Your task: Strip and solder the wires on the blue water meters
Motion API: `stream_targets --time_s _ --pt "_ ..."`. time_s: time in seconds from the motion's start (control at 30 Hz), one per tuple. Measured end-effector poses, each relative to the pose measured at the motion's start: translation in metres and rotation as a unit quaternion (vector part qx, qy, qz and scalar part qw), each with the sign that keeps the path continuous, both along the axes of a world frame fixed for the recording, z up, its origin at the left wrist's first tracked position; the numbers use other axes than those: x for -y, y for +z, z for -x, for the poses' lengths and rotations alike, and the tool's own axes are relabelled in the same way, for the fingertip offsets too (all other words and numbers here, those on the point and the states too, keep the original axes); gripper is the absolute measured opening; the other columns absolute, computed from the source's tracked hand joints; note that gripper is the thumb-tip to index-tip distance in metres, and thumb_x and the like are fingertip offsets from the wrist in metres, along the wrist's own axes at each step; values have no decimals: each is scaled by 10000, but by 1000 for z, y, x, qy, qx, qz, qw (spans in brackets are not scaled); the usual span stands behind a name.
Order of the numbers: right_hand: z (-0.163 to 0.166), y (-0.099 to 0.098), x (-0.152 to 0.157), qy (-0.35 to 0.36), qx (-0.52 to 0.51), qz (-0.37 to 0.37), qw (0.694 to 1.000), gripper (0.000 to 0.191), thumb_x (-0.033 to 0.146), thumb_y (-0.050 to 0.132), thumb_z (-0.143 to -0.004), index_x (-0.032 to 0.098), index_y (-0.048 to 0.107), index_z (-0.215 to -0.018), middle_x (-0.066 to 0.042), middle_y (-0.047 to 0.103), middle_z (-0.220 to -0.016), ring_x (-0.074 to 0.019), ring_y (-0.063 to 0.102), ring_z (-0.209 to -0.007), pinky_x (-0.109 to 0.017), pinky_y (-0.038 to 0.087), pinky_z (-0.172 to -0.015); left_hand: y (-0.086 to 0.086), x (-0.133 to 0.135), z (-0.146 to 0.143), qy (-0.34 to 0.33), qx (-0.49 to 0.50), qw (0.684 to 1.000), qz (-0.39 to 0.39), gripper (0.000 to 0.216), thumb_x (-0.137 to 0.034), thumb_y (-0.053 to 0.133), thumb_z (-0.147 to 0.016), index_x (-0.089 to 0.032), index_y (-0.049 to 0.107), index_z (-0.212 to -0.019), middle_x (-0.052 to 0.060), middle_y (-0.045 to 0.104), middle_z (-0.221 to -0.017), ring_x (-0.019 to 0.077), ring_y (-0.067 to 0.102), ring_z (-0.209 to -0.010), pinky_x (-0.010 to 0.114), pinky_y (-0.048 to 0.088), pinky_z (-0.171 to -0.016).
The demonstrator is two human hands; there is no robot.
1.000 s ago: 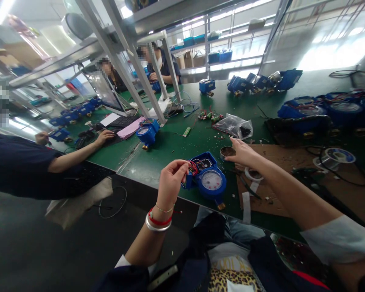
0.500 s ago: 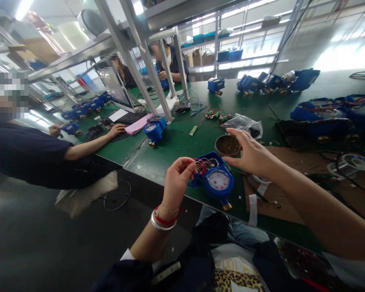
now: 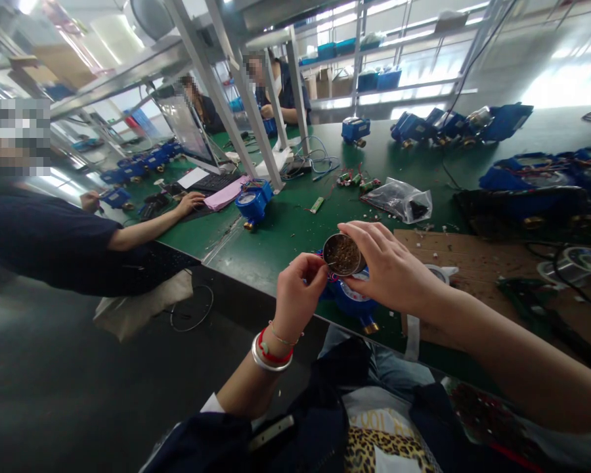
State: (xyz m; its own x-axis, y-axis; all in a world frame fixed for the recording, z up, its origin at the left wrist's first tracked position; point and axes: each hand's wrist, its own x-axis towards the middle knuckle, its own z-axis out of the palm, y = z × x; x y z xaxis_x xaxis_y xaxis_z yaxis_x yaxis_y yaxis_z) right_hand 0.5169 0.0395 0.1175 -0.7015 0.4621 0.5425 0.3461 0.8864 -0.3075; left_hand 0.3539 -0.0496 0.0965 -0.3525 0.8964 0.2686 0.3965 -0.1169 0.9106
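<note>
Holding the small round metal tin of brown paste (image 3: 342, 254) tilted toward me in my right hand (image 3: 387, 269), I pinch thin wires with my left hand (image 3: 298, 295) over the blue water meter (image 3: 357, 303) at the counter's (image 3: 276, 243) near edge.

- Our left hand (image 3: 299, 292) is raised, fingertips pinched together, bangles on the wrist.
- Our right hand (image 3: 391, 269) reaches in from the right, fingers curled, forearm bare.

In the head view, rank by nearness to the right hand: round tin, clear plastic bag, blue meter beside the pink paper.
1. Round tin, held in the right hand.
2. Clear plastic bag, on the bench beyond it.
3. Blue meter, far left, beside the pink paper.
</note>
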Motion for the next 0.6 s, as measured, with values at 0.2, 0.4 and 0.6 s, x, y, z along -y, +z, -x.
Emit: stream_targets --time_s 0.2,0.4,0.6 --pt "2 1 3 12 30 -37 999 780 201 664 -755 153 281 -1433 -152 449 -1355 -322 397 -1260 -483 342 -1092 0 -1 -1 -11 -31 999 3 83 -225 584 -834 -168 574 -773 -28 560 -664 78 467 -578 194 379 -569" --pt "-4 -2 -4 -29 7 -21 999 829 239 663 -777 187 218 -1474 -137 424 -1376 -310 399 -1278 -468 335 -1101 -5 1 7 9 59 998 6 144 -308 605 -840 -164 600 -836 -10 578 -700 82 488 -595 195 398 -572" --pt "-27 -52 -71 -205 38 83 974 899 343 648 -768 119 171 -1497 -205 391 -1376 -372 453 -1248 -477 401 -1033 -17 -2 21 4 146 989 4 186 -331 587 -855 -145 587 -856 -17 550 -659 70 475 -561 188 390 -541"
